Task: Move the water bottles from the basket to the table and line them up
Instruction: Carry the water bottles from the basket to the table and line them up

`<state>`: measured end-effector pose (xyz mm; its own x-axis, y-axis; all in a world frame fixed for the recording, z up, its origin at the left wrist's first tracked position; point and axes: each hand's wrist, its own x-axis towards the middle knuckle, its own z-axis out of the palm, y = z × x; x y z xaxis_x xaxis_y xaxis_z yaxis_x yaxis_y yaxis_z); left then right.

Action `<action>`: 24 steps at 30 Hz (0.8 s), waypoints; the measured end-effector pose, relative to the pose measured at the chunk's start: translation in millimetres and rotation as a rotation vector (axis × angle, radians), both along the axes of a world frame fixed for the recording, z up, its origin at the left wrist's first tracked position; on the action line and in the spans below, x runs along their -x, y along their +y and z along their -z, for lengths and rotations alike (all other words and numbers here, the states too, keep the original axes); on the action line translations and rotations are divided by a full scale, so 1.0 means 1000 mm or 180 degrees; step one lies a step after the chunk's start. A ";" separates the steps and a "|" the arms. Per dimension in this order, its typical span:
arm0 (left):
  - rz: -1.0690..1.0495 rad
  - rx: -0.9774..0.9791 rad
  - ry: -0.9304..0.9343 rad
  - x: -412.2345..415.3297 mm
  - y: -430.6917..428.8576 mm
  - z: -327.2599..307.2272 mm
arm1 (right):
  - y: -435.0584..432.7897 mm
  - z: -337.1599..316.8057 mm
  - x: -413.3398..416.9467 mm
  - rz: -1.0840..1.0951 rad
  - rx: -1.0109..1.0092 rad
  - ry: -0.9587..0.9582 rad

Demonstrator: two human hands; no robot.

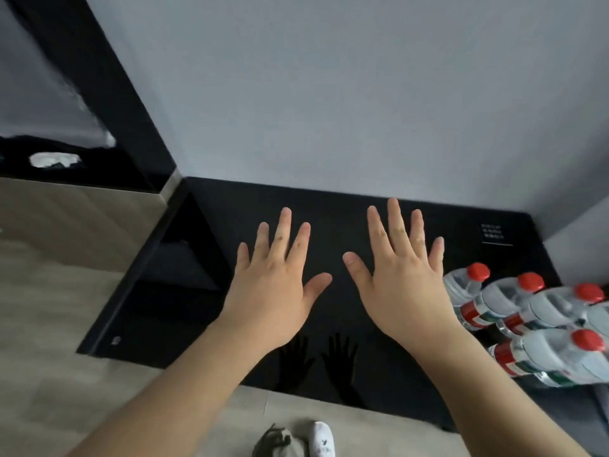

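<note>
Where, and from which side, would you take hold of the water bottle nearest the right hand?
Probably round the clear shoulder just under the red cap of that water bottle, with the right hand coming in from the side that faces it. That side is free, while the other bottles crowd its far side, and the round body suits a wrap grip.

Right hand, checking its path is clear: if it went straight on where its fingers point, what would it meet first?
The right hand would probably meet the grey wall behind the black table; nothing stands between. The water bottles sit off to its right. Depth is unclear.
</note>
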<state>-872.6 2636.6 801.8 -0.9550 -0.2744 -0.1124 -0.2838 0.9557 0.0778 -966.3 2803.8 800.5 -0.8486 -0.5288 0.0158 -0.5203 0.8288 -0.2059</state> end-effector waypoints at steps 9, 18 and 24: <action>-0.0934 0.0014 -0.0109 -0.061 -0.023 -0.013 | -0.058 -0.003 -0.016 -0.0762 -0.0126 -0.0283; -0.2328 -0.0147 -0.0108 -0.176 -0.060 -0.027 | -0.170 -0.019 -0.090 -0.2228 -0.0177 -0.0221; -0.3254 -0.0229 0.0003 -0.267 -0.083 -0.027 | -0.236 -0.019 -0.162 -0.3076 -0.0176 -0.0258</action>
